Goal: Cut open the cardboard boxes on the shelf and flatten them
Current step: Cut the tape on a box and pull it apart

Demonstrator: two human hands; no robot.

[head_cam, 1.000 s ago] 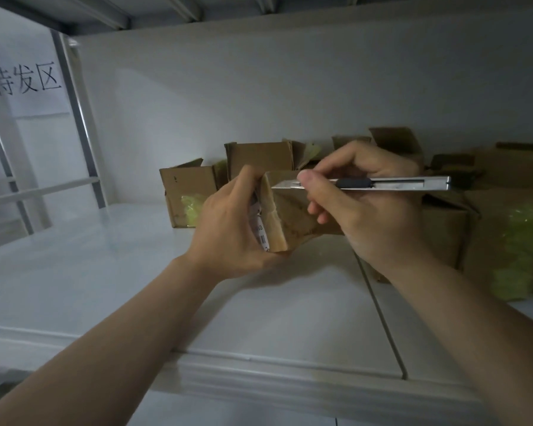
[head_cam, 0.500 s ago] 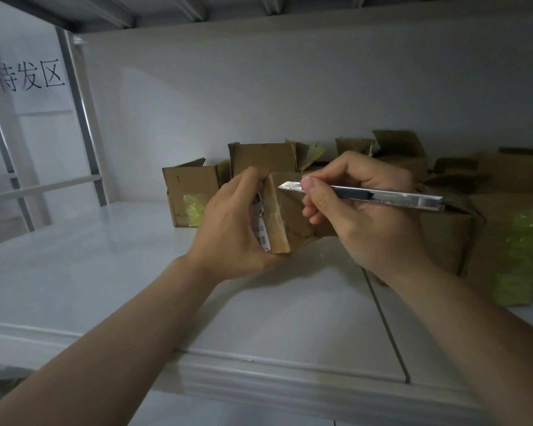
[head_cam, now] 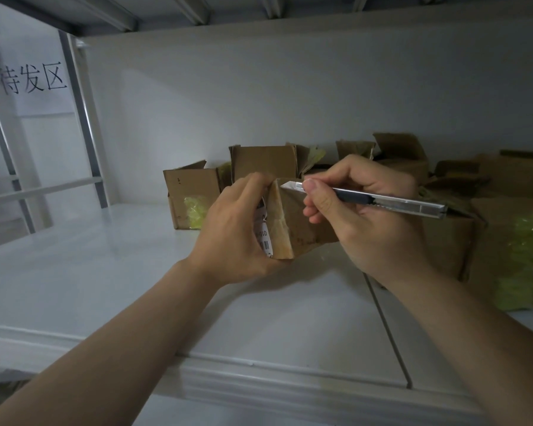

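My left hand (head_cam: 231, 229) grips the small box (head_cam: 299, 219) at its left end. The fingers (head_cam: 254, 187) curl over the top corner, and the white label (head_cam: 263, 238) faces my palm. The box sits between my two hands, low over the white shelf (head_cam: 105, 272); I cannot tell whether its bottom corner touches.

My right hand (head_cam: 370, 222) pinches the cutter (head_cam: 382, 202) like a pen. The cutter's long axis runs from out past my right knuckles leftward. The blade tip (head_cam: 285, 185) sits at the box's top edge, just right of my left fingertips.

The cut turns on that: the blade points at my left fingers, while the top edge runs away from them, under my right hand. I judge the stroke should draw rightward, towards my right hand. A slip leftward would meet my fingers.

The shelf looks smooth, so I would keep the box braced. Beyond both hands, opened boxes (head_cam: 263, 162) stand along the back wall (head_cam: 290, 87), some showing yellow-green filling. Far to the left of my left hand are metal uprights (head_cam: 83, 127) and a paper sign (head_cam: 33, 79). The light is dim.
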